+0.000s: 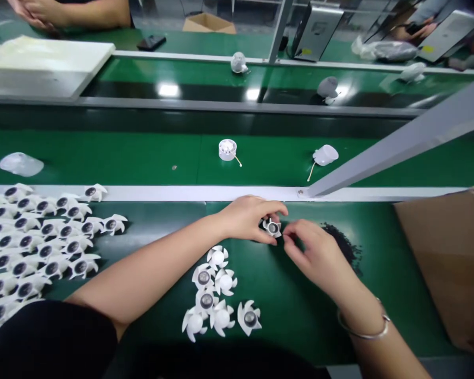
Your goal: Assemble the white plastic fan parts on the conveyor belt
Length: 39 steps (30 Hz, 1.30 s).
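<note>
My left hand (253, 218) is closed around a small white fan impeller (273, 227), its round hub facing up. Just right of it, my right hand (314, 250) has thumb and forefinger pinched together near the impeller's edge; whatever they hold is too small to make out. A pile of small black parts (342, 245) lies beyond my right hand, partly hidden by it. Several loose white impellers (222, 315) lie on the green table (150, 295) below my hands, some hub up, some turned over. Many more impellers (47, 230) stand in rows at the left.
A cardboard box (438, 263) stands at the right. Beyond the white rail (161, 193), a green conveyor (142, 158) carries white fan housings (227, 150) with short wires. A slanted metal post (398, 139) rises at the right. A person's hands (41, 13) rest at the far left.
</note>
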Available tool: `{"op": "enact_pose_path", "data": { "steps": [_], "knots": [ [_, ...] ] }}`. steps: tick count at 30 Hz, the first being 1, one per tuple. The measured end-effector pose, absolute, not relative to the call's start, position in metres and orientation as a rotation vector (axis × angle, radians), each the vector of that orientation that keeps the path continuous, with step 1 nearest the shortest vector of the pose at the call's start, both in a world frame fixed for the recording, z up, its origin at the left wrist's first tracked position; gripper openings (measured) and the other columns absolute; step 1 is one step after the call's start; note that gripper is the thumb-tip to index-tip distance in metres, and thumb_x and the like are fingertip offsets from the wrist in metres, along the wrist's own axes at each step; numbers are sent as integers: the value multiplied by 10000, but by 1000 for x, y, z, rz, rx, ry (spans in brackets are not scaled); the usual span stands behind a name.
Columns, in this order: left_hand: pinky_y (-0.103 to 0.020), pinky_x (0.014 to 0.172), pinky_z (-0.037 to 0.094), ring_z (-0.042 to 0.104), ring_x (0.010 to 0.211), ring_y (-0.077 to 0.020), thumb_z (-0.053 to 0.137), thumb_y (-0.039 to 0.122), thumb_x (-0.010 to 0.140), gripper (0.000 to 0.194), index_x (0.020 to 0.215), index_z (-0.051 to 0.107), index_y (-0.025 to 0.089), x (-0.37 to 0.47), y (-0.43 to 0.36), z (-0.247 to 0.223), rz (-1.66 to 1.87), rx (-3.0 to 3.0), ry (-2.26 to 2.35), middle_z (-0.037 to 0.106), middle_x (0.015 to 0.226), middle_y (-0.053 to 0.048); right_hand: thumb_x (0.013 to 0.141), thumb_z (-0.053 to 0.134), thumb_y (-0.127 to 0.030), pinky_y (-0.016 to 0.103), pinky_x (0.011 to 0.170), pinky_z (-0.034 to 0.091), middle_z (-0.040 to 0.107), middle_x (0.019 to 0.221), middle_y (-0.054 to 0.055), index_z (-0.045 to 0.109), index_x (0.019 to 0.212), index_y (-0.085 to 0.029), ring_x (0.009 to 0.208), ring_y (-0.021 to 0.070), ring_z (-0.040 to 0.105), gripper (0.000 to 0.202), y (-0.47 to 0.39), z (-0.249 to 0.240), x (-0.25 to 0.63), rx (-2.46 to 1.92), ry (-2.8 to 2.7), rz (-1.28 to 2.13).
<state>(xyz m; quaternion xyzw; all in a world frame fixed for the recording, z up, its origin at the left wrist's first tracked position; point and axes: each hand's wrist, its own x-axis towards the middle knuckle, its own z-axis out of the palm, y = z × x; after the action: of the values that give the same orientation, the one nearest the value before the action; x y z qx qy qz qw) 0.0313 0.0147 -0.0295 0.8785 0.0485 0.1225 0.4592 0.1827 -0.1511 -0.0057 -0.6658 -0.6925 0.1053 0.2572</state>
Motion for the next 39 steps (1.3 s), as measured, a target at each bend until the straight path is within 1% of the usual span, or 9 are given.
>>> {"op": "enact_pose_path", "data": {
  "steps": [4, 15, 20, 25, 29, 32, 35, 37, 39],
  "knots": [
    [-279, 801, 419, 639, 891, -164, 811, 269, 653, 635, 1211, 509, 281, 31, 13, -31, 288, 2097, 168, 719, 987, 37, 913, 547, -164, 350, 724, 436, 620, 841, 59, 576, 862, -182, 775, 208, 552, 62, -140, -9, 177, -1813, -2028, 177],
    [-293, 779, 438, 654, 877, -193, 843, 333, 633, 709, 1241, 481, 286, 33, 15, -35, 294, 2130, 172, 715, 983, 17, 917, 504, -171, 367, 654, 354, 626, 788, 95, 630, 873, -160, 774, 253, 559, 134, -123, 12, 168, -1804, -2502, -302],
    [-274, 745, 431, 642, 839, -164, 832, 258, 631, 714, 1240, 461, 289, 32, 15, -35, 275, 2084, 163, 716, 978, 38, 911, 503, -132, 383, 648, 345, 565, 700, 84, 637, 811, -150, 706, 247, 509, 168, -131, 8, 156, -1833, -2513, -499],
    [-263, 729, 422, 633, 838, -152, 804, 211, 645, 698, 1243, 452, 282, 32, 16, -35, 277, 2057, 152, 721, 961, 52, 909, 509, -96, 404, 658, 364, 616, 753, 101, 672, 1009, -107, 740, 264, 531, 191, -148, 5, 143, -1857, -2524, -570],
    [-267, 733, 411, 637, 857, -157, 822, 277, 654, 683, 1236, 465, 293, 32, 18, -36, 262, 2055, 149, 716, 967, 51, 915, 521, -135, 415, 678, 397, 657, 769, 82, 663, 1067, -139, 726, 255, 574, 208, -150, 10, 152, -1841, -2442, -419],
    [-285, 736, 415, 630, 861, -177, 870, 394, 612, 769, 1258, 469, 281, 31, 19, -35, 294, 2096, 133, 697, 1012, 20, 905, 523, -166, 398, 694, 442, 688, 861, 73, 661, 1009, -195, 755, 242, 614, 176, -125, 17, 175, -1886, -2152, -247],
    [-317, 766, 445, 602, 901, -204, 873, 532, 574, 898, 1313, 454, 244, 29, 19, -33, 417, 2098, 132, 634, 1138, -63, 853, 505, -127, 393, 767, 483, 663, 978, 110, 666, 978, -201, 909, 273, 627, 217, -76, 18, 203, -1978, -1884, -232],
    [-328, 775, 466, 578, 883, -194, 831, 593, 615, 876, 1319, 456, 229, 28, 19, -31, 488, 2035, 176, 586, 1180, -95, 787, 491, -66, 412, 842, 474, 613, 1134, 162, 660, 1101, -159, 1063, 310, 586, 369, -38, 14, 217, -2052, -1835, -245],
    [-316, 745, 476, 555, 811, -158, 765, 609, 703, 773, 1298, 465, 218, 28, 21, -31, 516, 1938, 233, 566, 1155, -93, 757, 459, -30, 458, 873, 440, 461, 1388, 219, 588, 1298, -140, 1219, 374, 482, 567, -4, 8, 226, -2203, -1868, -236]
  ]
}}
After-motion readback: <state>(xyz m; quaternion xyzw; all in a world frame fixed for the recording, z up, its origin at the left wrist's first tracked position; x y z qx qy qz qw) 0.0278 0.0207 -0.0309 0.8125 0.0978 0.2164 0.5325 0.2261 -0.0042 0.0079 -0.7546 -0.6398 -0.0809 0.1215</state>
